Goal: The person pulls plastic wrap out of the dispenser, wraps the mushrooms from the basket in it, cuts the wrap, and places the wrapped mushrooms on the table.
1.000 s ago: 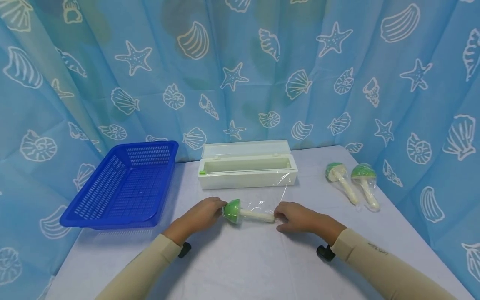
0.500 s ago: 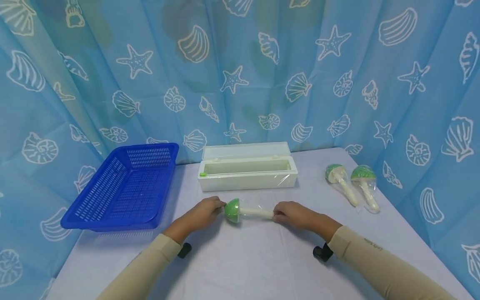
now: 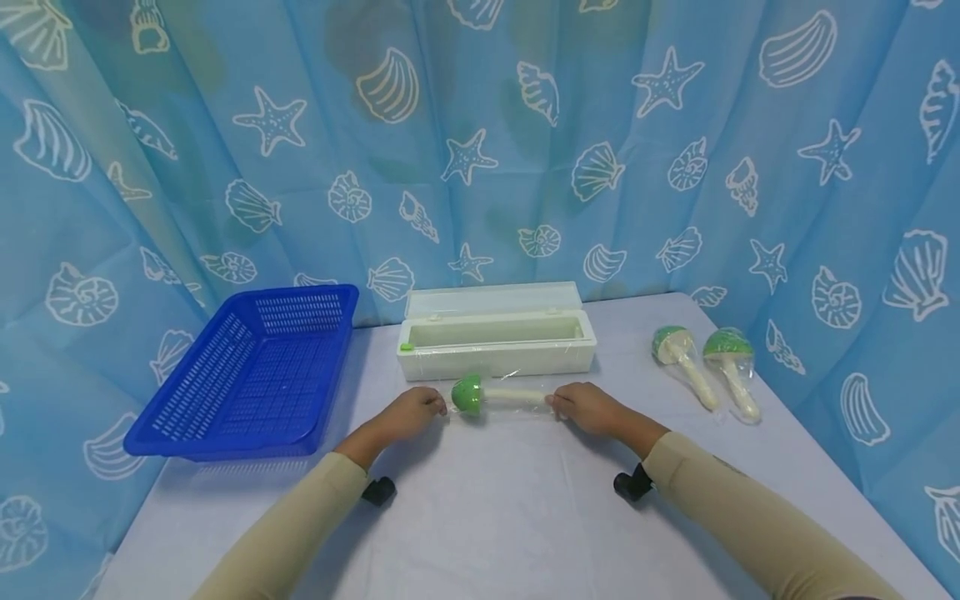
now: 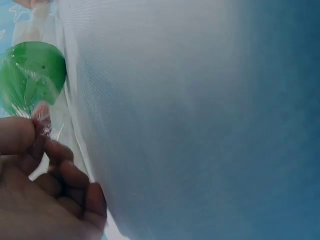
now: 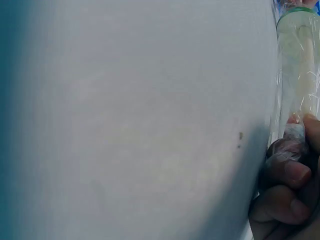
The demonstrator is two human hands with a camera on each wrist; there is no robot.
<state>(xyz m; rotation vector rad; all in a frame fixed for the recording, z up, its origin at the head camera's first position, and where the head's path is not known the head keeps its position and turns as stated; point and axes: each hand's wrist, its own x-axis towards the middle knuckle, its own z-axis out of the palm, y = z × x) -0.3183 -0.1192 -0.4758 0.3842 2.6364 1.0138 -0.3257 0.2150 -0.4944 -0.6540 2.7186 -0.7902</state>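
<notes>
A mushroom model with a green cap [image 3: 467,395] and a pale stem [image 3: 513,394] lies sideways between both hands, wrapped in clear cling film [image 4: 37,75]. At the cap end my left hand [image 3: 414,412] pinches the gathered film between thumb and fingers, as the left wrist view shows. My right hand [image 3: 588,407] pinches the film at the stem's tip; in the right wrist view the film bunches over the fingertips [image 5: 297,172]. Just behind stands a white cling film dispenser [image 3: 495,362] with its lid raised and a small green piece at its left front corner.
On the left stands a blue plastic basket [image 3: 225,442]. Two more film-wrapped green-capped mushrooms [image 3: 686,367] lie at the right. A white cloth [image 3: 495,517] covers the table, and a blue shell-patterned curtain [image 3: 465,200] hangs behind it.
Both hands have carried the mushroom away from me, nearer the dispenser. The right hand has closed on the film at the stem end, and the loose film that stood up there has been drawn in.
</notes>
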